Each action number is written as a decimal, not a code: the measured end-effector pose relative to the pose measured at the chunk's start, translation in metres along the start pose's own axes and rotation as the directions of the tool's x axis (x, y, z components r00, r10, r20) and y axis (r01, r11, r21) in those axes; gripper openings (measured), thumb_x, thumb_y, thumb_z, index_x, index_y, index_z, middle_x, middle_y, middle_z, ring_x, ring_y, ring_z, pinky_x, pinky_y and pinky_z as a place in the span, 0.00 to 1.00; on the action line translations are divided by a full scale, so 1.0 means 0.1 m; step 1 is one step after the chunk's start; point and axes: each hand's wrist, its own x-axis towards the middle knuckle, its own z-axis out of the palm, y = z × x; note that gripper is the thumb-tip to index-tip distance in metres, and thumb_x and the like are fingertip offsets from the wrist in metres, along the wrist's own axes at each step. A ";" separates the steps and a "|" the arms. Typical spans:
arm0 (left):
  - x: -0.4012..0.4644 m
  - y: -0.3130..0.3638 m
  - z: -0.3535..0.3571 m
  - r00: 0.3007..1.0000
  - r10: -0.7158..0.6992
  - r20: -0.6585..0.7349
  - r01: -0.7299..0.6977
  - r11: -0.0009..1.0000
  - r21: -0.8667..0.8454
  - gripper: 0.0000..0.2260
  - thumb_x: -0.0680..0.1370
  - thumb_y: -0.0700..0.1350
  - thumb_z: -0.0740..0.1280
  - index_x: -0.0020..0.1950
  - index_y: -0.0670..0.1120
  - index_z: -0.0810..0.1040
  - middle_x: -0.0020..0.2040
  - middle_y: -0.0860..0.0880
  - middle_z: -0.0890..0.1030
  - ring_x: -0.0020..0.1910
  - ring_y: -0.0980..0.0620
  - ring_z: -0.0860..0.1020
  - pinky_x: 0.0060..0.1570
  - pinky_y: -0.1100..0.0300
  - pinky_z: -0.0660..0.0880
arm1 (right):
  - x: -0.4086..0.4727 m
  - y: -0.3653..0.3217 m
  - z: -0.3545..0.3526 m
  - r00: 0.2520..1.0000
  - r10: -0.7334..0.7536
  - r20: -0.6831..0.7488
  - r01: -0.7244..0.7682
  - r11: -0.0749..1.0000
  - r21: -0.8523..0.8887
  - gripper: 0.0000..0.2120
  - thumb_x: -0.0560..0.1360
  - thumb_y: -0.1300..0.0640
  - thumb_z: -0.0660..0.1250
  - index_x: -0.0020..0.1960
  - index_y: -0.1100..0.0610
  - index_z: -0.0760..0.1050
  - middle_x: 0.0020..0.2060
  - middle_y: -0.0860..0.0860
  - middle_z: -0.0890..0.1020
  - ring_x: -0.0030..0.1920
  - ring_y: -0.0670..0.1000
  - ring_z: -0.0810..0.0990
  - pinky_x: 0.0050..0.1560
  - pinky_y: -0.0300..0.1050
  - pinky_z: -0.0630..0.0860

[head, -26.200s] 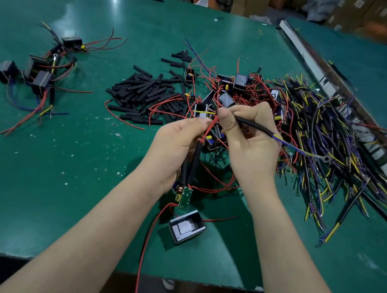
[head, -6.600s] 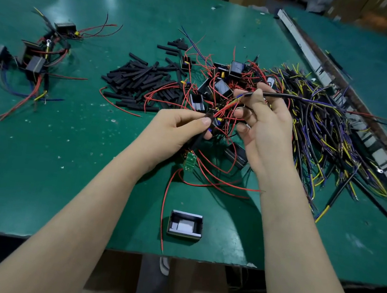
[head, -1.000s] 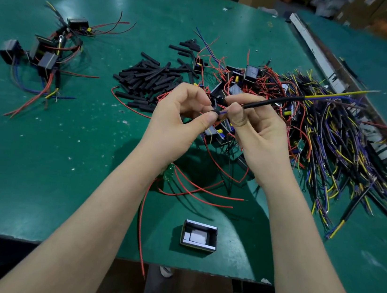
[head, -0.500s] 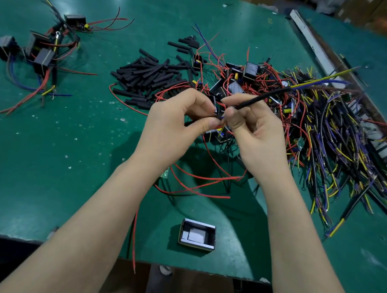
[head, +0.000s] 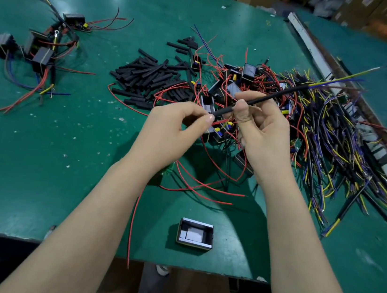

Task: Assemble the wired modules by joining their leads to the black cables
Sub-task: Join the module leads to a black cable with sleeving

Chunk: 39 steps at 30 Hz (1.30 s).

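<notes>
A black cable (head: 262,100) is held above the middle of the bench (head: 37,162), pinched by the right hand (head: 260,133). Its near end is pinched by the curled fingers of the left hand (head: 172,131), above the red-wired modules (head: 217,105).

Left hand (head: 170,128) pinching; right hand (head: 261,130) pinching, fingers curled.

Two hands (head: 170,128); one open black housing (head: 195,233); four finished modules (head: 42,57) at left.
</notes>
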 end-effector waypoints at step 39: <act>0.05 -0.07 0.06 0.999 -0.054 0.005 0.053 0.958 -0.280 0.04 0.76 0.48 0.69 0.45 0.58 0.80 0.37 0.57 0.79 0.37 0.58 0.74 0.41 0.65 0.70 | 0.03 0.01 -0.02 0.980 0.173 -0.098 -0.143 0.956 0.255 0.05 0.78 0.56 0.67 0.43 0.50 0.76 0.32 0.47 0.81 0.25 0.43 0.73 0.24 0.32 0.65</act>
